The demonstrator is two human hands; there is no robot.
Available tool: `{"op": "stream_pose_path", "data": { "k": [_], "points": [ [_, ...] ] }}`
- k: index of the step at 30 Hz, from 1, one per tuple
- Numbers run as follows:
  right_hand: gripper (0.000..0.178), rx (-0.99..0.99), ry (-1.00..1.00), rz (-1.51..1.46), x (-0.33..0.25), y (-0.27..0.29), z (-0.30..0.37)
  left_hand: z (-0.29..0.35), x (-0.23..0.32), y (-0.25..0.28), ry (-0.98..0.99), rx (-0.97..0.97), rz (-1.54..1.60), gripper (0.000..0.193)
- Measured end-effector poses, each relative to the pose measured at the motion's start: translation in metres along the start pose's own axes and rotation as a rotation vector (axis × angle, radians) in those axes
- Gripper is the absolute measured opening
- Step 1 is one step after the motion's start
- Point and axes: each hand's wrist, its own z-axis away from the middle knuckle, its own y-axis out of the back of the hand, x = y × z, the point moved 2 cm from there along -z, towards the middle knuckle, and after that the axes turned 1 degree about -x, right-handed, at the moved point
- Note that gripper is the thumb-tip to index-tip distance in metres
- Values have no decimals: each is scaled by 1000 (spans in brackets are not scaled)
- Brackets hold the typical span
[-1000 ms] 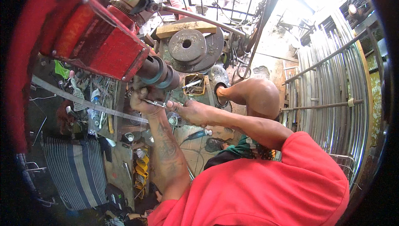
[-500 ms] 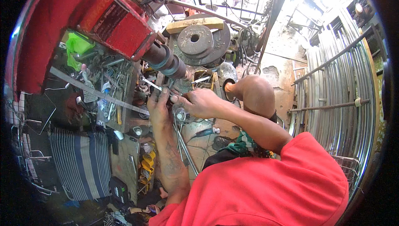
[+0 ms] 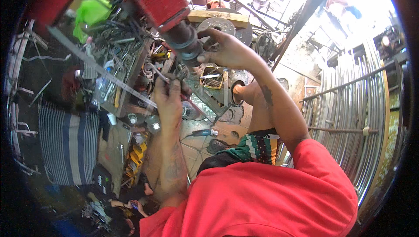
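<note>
A red drill press head (image 3: pixel 162 2) reaches in from the upper left, with a dark metal chuck (image 3: pixel 185 45) below it. My right hand (image 3: pixel 224 49) is at the chuck's right side, its fingers curved and its thumb against the lower collar. Lower and to the left, my left hand (image 3: pixel 168 99) is closed on a silver spanner (image 3: pixel 158 72), partly hidden by the fingers. A thin red piece shows beside that hand; its kind is unclear. Under the chuck, a small tray (image 3: pixel 213 76) of metal pieces stands beside a patterned metal plate (image 3: pixel 203 99).
Behind the chuck lie a round metal disc (image 3: pixel 218 25) and a wooden bar (image 3: pixel 224 17). Tools clutter the bench (image 3: pixel 120 60) at left. A blue power tool (image 3: pixel 203 132) rests on the floor. Long metal tubes (image 3: pixel 345 106) fill the rack at right.
My right hand has left my left hand and moved up to the chuck. The view has shifted, so the drill head appears farther right. My left hand still holds the spanner.
</note>
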Motion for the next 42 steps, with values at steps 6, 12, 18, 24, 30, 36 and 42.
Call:
{"op": "stream_pose_path", "data": {
  "k": [6,12,18,24,30,36,42],
  "points": [
    [72,-139,51,-334,11,-6,-11,2,-9,-8,-571,-21,-727,17],
    [71,-138,88,-300,19,-7,-12,-7,-14,-5,-695,-65,-830,17],
    [74,-100,160,-196,26,-6,-19,-12,-15,3,-638,-160,-834,16],
    [82,-98,162,-91,24,1,-20,-18,-14,-3,-747,-150,-901,16],
    [80,-176,253,58,21,2,-29,-20,-19,-9,-319,-68,-389,15],
    [74,-250,262,87,30,-9,-34,-26,-13,-4,480,9,516,19],
    [69,-261,194,145,46,-18,-44,-27,3,5,373,-118,479,19]
  ]
}}
